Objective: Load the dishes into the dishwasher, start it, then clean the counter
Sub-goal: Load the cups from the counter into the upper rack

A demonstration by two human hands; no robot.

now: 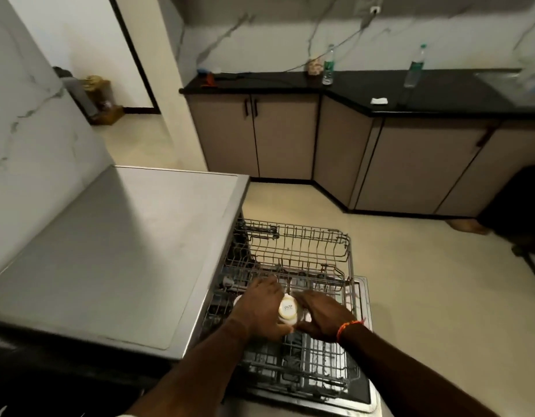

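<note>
The dishwasher [116, 266] stands open with its wire racks pulled out over the lowered door [362, 299]. The upper rack [308, 245] holds nothing I can make out. Over the lower rack [320, 368], both my hands hold a white cup [288, 311], turned upside down so its printed base faces up. My left hand [261, 308] grips its left side with curled fingers. My right hand [322, 319], with an orange thread on the wrist, grips the right side. Another white dish edge [238, 300] peeks out left of my left hand.
Across the cream floor runs a black counter [440, 97] over beige cabinets, bearing two plastic bottles [328, 66] [414, 67], a white cloth [379, 100] and a red item [208, 79] at its left end. A dark chair [522, 206] stands at the right.
</note>
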